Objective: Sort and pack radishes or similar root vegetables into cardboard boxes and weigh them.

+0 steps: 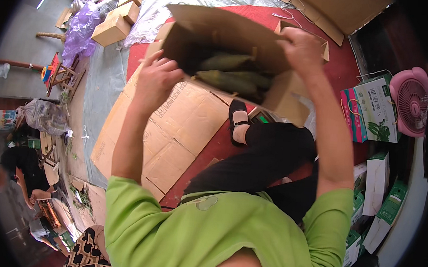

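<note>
Both hands were up on a tilted cardboard box [229, 33], open side facing the camera. Left hand [155, 79] gripped the box's left edge, right hand [303, 50] gripped its right flap. Several green leaf-wrapped bundles [231, 74] lay stacked inside. Below the box, flattened cardboard sheets [170, 131] covered a red floor mat [343, 67]. To the right stood green-and-white printed cartons [372, 110], a pink fan [411, 103] just beside them. Small plain boxes [115, 24] sat upper left.
</note>
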A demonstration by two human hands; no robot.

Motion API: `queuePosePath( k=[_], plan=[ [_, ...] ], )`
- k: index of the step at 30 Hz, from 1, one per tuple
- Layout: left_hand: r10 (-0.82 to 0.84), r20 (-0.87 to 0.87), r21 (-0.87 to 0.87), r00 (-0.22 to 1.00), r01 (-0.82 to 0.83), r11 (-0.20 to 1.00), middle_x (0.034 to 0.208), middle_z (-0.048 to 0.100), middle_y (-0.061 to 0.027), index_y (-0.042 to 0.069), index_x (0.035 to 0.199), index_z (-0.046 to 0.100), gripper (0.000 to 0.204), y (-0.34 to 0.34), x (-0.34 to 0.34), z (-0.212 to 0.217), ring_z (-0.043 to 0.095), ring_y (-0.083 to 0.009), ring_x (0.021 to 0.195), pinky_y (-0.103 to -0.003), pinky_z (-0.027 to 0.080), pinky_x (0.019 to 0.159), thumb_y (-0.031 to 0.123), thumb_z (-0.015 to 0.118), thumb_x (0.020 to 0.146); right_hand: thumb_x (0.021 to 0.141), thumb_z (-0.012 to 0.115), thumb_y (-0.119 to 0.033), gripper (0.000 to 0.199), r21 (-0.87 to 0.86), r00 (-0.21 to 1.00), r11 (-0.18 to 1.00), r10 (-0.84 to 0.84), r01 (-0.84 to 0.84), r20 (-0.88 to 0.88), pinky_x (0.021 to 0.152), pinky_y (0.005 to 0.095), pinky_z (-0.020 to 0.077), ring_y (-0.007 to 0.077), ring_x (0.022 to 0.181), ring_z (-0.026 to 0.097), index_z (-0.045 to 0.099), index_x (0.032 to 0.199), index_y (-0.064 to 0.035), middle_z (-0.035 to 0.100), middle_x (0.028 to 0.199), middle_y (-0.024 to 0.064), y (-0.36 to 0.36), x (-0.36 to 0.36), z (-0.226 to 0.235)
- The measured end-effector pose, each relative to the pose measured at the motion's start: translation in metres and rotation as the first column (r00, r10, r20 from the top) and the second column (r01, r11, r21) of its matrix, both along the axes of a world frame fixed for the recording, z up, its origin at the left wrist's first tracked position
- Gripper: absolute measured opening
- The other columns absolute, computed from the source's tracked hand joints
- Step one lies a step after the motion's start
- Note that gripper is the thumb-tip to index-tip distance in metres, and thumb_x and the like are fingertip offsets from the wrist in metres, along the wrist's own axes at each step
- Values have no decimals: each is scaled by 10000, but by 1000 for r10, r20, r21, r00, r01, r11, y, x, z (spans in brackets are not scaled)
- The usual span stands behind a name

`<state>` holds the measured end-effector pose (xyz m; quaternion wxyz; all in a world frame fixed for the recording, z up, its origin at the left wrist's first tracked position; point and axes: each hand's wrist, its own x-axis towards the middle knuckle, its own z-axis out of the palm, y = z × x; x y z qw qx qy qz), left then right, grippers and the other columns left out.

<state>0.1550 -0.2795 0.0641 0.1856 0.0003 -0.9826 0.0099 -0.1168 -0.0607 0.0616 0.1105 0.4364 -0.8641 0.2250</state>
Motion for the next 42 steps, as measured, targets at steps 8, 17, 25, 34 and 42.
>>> queuePosePath(
  k=[8,17,25,34,42],
  plan=[
    [217,222,-224,951,-167,960,832,577,-74,106,836,618,99,-78,128,-20,583,-249,890,-473,330,1080,50,542,808,650,625,-168,123,80,940,973,185,-215,286,593,452,519,319,642,652,681,674,-61,647,682,173,-112,134,-84],
    [578,614,-377,537,-444,813,972,682,-156,110,965,727,230,-111,249,-53,649,-322,809,-394,513,728,267,617,838,767,655,-175,201,163,814,940,162,-298,557,736,450,537,277,869,687,723,886,-28,705,891,159,-136,223,-108],
    [97,-13,-90,995,-98,991,940,688,-123,104,881,740,171,-22,82,-18,639,-314,869,-433,475,775,252,674,825,744,639,-265,201,-299,767,954,172,27,619,737,399,527,273,811,678,727,817,-100,701,822,121,-23,99,-63],
    [-401,-141,390,905,423,818,1079,648,-114,11,1024,680,184,171,-95,-14,566,-333,1134,-469,392,1016,20,616,852,850,656,-143,171,-566,658,453,-63,689,750,630,268,545,141,725,684,686,913,13,699,778,101,316,52,-39],
    [-734,-116,641,669,615,460,1006,645,-118,1,939,677,207,340,-146,-30,583,-316,1075,-430,421,976,-44,637,741,874,624,-179,174,-314,280,-65,-313,947,908,550,215,454,89,665,603,677,966,-41,675,845,36,537,148,-133]
  ],
)
